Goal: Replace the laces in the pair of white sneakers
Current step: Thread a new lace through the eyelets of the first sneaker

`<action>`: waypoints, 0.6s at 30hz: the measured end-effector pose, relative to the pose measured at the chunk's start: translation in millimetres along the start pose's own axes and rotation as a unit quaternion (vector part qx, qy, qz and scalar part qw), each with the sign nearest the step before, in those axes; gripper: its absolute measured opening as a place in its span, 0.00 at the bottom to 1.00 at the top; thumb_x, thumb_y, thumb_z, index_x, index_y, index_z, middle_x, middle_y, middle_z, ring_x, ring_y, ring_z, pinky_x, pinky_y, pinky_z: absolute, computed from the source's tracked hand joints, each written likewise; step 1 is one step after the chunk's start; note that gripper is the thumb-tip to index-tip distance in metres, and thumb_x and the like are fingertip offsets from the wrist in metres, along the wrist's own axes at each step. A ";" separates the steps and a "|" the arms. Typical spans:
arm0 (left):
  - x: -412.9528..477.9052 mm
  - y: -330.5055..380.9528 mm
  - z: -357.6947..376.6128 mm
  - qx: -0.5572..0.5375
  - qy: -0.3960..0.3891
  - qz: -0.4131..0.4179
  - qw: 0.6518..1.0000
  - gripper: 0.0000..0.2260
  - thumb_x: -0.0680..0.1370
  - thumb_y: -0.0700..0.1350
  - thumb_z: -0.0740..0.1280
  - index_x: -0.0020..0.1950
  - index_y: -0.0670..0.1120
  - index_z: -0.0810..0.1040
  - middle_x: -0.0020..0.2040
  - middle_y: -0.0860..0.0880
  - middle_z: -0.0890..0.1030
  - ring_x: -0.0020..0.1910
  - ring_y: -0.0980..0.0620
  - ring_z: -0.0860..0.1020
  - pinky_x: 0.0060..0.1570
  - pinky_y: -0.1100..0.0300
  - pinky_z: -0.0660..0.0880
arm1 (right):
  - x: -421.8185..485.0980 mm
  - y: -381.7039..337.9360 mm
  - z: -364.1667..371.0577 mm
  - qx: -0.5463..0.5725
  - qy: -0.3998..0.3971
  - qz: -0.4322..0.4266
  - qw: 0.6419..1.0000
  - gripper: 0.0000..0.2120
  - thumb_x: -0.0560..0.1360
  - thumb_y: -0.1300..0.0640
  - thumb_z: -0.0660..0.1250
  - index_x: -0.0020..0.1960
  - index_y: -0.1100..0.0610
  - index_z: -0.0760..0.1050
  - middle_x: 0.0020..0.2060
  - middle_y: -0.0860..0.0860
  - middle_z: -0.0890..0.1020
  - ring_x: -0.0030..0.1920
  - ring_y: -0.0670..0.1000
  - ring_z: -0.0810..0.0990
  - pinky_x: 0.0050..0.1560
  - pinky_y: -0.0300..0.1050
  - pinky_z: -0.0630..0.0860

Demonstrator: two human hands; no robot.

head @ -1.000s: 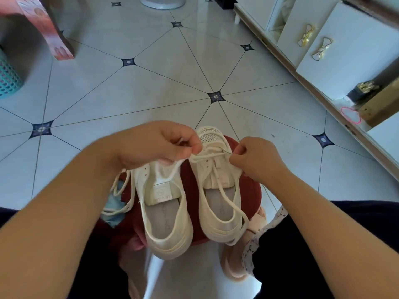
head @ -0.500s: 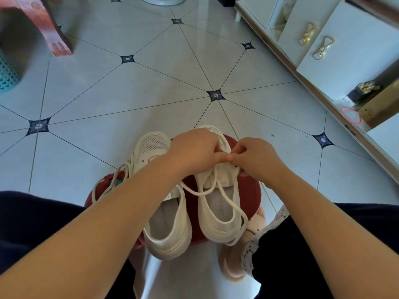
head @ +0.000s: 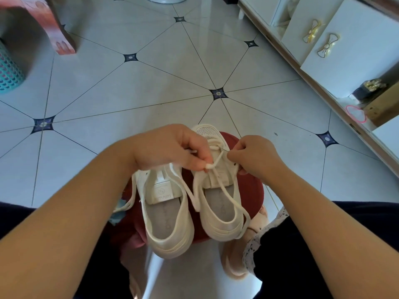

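Two hands, one lace: threading the right sneaker

Left fingers [head: 200, 158] are curled, with thumb and forefinger pinching the lace [head: 216, 161] close to its tip, just over the tongue. Right fingers [head: 233, 157] are curled tight at the right eyelet row and seem to hold the edge of the upper. Whether they also pinch lace, cannot tell.

The left hand [head: 170, 147] reaches across the toe of the left sneaker [head: 170, 225]. The right hand [head: 255, 155] sits at the outer side of the right sneaker [head: 224, 221]. Both sneakers lie heel toward the person, side by side and close together on a red stool [head: 252, 190].

The right sneaker shows a couple of lace bars near the toe, and long slack trails over the heel and off the stool edge. On the left sneaker a loose lace [head: 127, 203] hangs off the left side, so it looks unfinished.

Judged step: feed the tip through the next eyelet of the right sneaker. To do it well:
- Pinch right at the tip so it goes in stiff.
- Let the right hand tilt the eyelet edge open and steady the shoe.
- Draw the slack through in one pull.
- Lay the lace flat, with no twist.
- Match the tension of the bars below.

Risk: the trailing slack may snag on the heel or drag the shoe off the stool. The task looks about midway at best.

Tiled floor [head: 151, 93] all round, white cabinet [head: 356, 52] at far right.
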State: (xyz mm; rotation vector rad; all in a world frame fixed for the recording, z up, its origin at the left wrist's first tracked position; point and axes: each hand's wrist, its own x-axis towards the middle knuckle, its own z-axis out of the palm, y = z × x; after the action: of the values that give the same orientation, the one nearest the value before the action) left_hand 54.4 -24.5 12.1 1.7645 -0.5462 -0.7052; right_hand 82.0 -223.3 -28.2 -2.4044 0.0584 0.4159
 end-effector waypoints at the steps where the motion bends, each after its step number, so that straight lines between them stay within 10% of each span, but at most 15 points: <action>1: -5.7 1.4 -4.2 -0.006 -0.032 -0.004 0.999 0.11 0.66 0.38 0.71 0.35 0.55 0.83 0.35 0.57 0.80 0.37 0.62 0.77 0.41 0.71 0.71 | 0.8 0.1 0.7 0.001 0.002 0.001 1.000 0.06 0.69 0.60 0.67 0.34 0.58 0.75 0.29 0.51 0.80 0.23 0.45 0.78 0.33 0.42 0.80; 7: 0.5 -1.7 -4.0 0.079 0.022 -0.104 0.991 0.01 0.70 0.50 0.72 0.38 0.56 0.83 0.32 0.60 0.79 0.31 0.64 0.74 0.34 0.73 0.68 | 2.5 0.0 0.7 0.016 0.004 0.000 1.000 0.06 0.69 0.60 0.67 0.34 0.57 0.74 0.28 0.49 0.79 0.22 0.43 0.76 0.30 0.39 0.79; 10: 17.7 -6.2 2.0 0.154 0.143 -0.154 0.966 0.17 0.65 0.63 0.67 0.44 0.53 0.82 0.41 0.57 0.82 0.35 0.64 0.75 0.34 0.71 0.68 | 0.8 -0.2 0.7 0.020 0.009 -0.010 1.000 0.05 0.69 0.59 0.68 0.34 0.57 0.74 0.29 0.50 0.79 0.25 0.46 0.78 0.34 0.43 0.80; 18: 45.0 -16.0 31.5 0.385 0.206 -0.161 0.885 0.21 0.67 0.62 0.67 0.43 0.44 0.82 0.40 0.48 0.81 0.41 0.49 0.78 0.38 0.56 0.74 | 1.4 -1.3 1.4 0.013 0.001 -0.013 1.000 0.04 0.68 0.58 0.68 0.36 0.56 0.75 0.28 0.50 0.80 0.22 0.43 0.77 0.31 0.40 0.79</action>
State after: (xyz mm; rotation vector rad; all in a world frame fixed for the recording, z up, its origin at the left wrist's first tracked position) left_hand 64.9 -71.6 -18.7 2.7133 -0.2399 -0.3056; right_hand 83.1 -221.3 -28.9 -2.3772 0.0320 0.3982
